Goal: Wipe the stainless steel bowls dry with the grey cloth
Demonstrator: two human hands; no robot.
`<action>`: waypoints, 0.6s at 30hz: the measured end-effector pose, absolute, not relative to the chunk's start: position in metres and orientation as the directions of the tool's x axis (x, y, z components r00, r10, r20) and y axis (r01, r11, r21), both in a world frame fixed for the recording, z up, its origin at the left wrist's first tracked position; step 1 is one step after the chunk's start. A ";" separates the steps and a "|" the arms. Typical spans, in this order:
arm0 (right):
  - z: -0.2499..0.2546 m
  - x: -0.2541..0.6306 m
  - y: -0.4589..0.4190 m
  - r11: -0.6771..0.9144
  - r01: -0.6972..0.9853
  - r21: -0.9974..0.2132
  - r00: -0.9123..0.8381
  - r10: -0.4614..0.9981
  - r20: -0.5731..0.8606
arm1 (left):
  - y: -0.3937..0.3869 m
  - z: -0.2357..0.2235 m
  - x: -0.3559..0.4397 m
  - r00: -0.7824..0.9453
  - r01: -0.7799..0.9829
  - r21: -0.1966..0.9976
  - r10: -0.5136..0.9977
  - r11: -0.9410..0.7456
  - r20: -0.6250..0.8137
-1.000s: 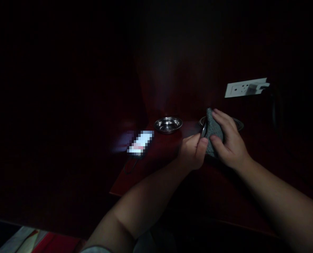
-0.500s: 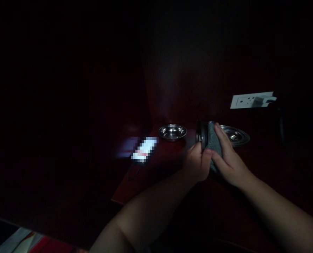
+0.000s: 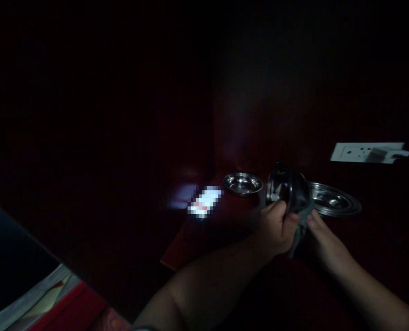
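Note:
The scene is very dark. My left hand [image 3: 276,227] grips the rim of a small steel bowl [image 3: 287,188], held on edge above a dark red table [image 3: 197,239]. My right hand [image 3: 323,241] is just right of it and below, fingers closed on a grey cloth [image 3: 301,227] that hangs under the bowl. Most of the cloth is hidden between my hands.
A second small steel bowl [image 3: 243,183] sits on the table to the left, a flat steel plate [image 3: 333,199] to the right. A lit phone screen [image 3: 204,202] lies near the table's left edge. A white wall socket [image 3: 366,152] has a plug in it. Papers [image 3: 42,299] lie at lower left.
The view has swung left and up, so everything sits lower and further right. The cloth has slipped from the bowl's face to beneath it, and the bowl's shiny side now shows.

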State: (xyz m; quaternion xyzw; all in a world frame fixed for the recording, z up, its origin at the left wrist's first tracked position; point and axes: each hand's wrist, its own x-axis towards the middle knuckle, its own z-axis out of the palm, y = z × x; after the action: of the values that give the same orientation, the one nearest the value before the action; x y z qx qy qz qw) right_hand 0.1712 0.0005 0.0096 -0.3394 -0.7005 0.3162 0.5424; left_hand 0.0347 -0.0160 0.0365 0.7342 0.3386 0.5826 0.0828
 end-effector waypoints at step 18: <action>0.052 0.179 0.000 0.356 -0.267 -0.896 0.225 0.927 0.301 | -0.026 0.033 0.045 0.298 0.363 0.455 0.564 -0.813 0.770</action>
State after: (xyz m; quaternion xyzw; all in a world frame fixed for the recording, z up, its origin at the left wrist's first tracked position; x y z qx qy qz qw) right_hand 0.1786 0.0005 0.0525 -0.3681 -0.4482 0.4321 0.6905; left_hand 0.0449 -0.0260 0.0333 0.7996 0.2897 0.5169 0.0974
